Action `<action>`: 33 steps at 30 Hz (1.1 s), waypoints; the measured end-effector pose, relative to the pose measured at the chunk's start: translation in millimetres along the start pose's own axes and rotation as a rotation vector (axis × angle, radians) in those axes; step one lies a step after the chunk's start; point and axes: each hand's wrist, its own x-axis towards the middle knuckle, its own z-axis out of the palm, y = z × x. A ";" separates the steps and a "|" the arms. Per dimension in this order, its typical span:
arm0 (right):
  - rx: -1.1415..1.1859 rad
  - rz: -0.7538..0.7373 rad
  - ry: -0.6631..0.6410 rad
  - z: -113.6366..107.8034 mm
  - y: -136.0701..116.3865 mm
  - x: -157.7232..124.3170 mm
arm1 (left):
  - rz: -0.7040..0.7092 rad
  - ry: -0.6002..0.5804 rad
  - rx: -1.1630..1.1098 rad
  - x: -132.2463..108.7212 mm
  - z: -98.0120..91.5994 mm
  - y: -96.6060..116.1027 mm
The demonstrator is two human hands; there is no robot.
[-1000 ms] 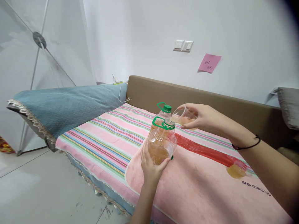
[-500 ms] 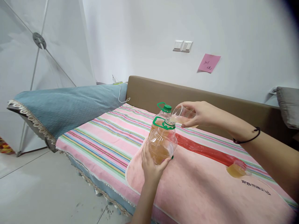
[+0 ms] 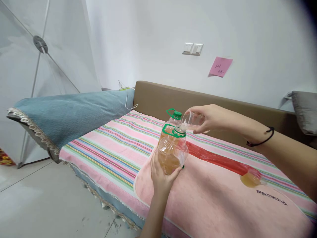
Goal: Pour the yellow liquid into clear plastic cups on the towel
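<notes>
My left hand [image 3: 162, 173] is wrapped round the lower part of a clear plastic bottle [image 3: 173, 150], which is partly filled with amber liquid and has a green handle ring at its neck. The bottle's mouth is uncapped. My right hand [image 3: 210, 117] grips a clear cup [image 3: 194, 119], tipped on its side with its rim at the bottle's mouth. A little pale liquid shows in the cup. Close behind stands a second bottle [image 3: 177, 114] with a green cap and handle, also holding amber liquid.
A pink mat [image 3: 213, 198] lies under the bottles on a striped sheet [image 3: 111, 142]. Red plastic [image 3: 215, 157] stretches behind. A clear cup of yellowish liquid [image 3: 250, 180] stands at the right. A brown headboard [image 3: 210, 96] runs along the wall.
The cup in my right hand is tipped further and its far end has risen, with less liquid showing in it. My left hand keeps its hold on the bottle.
</notes>
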 end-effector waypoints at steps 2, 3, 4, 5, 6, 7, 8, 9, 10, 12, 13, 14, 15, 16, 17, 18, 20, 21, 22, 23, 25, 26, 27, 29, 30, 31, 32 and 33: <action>-0.033 0.000 0.002 -2.6 -3.9 0.4 | 0.004 0.008 0.005 -0.1 0.7 -0.8; -0.052 -0.001 0.003 -3.8 -6.0 0.7 | 0.003 0.012 0.006 0.0 1.2 -0.9; -0.072 0.001 0.004 -4.8 -8.0 1.0 | 0.001 0.017 0.005 0.0 1.6 -0.9; -0.092 0.001 0.004 -5.7 -9.9 1.4 | -0.003 0.023 0.005 0.0 2.0 -0.8; -0.110 0.002 0.006 -6.4 -11.5 1.8 | -0.007 0.029 0.006 0.0 2.2 -0.5; -0.125 0.001 0.008 -7.0 -12.9 2.3 | -0.008 0.030 0.009 0.0 2.1 -0.2; -0.136 -0.003 0.011 -7.5 -14.1 2.8 | -0.008 0.026 0.012 0.0 1.7 0.2; -0.145 -0.007 0.018 -7.8 -15.2 3.3 | -0.006 0.017 0.016 0.1 1.1 0.5; -0.156 -0.014 0.023 -8.1 -16.2 3.7 | -0.004 0.007 0.019 0.3 0.4 0.8; -0.187 -0.031 0.031 -8.6 -18.1 4.6 | -0.001 -0.014 0.025 0.8 -0.8 1.3; -0.207 -0.037 0.033 -8.8 -18.9 5.1 | -0.001 -0.017 0.026 1.0 -1.0 1.5; -0.228 -0.044 0.036 -9.0 -19.5 5.7 | -0.002 -0.012 0.024 1.1 -0.8 1.7; -0.248 -0.055 0.040 -9.2 -19.7 6.5 | -0.002 -0.003 0.020 1.1 -0.3 1.8; -0.264 -0.073 0.048 -9.3 -19.6 7.4 | -0.003 0.010 0.014 0.9 0.5 1.9; -0.276 -0.097 0.059 -9.4 -19.1 8.4 | -0.004 0.022 0.009 0.7 1.4 2.1; -0.283 -0.132 0.070 -9.4 -18.2 9.5 | -0.004 0.031 0.003 0.5 2.2 2.3; -0.288 -0.231 0.088 -9.3 -16.1 11.4 | -0.005 0.039 -0.006 0.2 3.0 2.6; -0.289 -0.288 0.094 -9.1 -15.1 12.1 | -0.004 0.036 -0.007 0.1 2.8 2.8; -0.295 -0.344 0.103 -8.8 -14.5 12.7 | -0.002 0.028 -0.005 0.2 2.3 2.9; -0.307 -0.396 0.115 -8.5 -14.4 13.0 | 0.000 0.018 -0.001 0.4 1.5 2.9; -0.354 -0.474 0.148 -7.8 -15.8 12.9 | 0.000 -0.003 0.008 0.9 -0.3 2.8; -0.385 -0.501 0.166 -7.4 -17.1 12.7 | 0.000 -0.012 0.012 1.2 -1.2 2.5; -0.417 -0.527 0.179 -7.2 -18.9 12.4 | 0.000 -0.017 0.016 1.5 -1.8 2.2; -0.473 -0.580 0.189 -7.1 -22.8 11.4 | 0.002 -0.015 0.025 1.7 -2.4 1.4; -0.497 -0.608 0.188 -7.1 -24.7 10.7 | 0.006 -0.014 0.029 1.8 -2.4 1.0; -0.519 -0.638 0.187 -7.1 -26.5 9.8 | 0.011 -0.012 0.032 1.7 -2.3 0.5; -0.540 -0.666 0.190 -7.0 -28.0 8.6 | 0.016 -0.009 0.034 1.7 -2.2 0.2; -0.562 -0.689 0.196 -6.7 -29.4 7.0 | 0.020 -0.007 0.035 1.6 -2.1 -0.1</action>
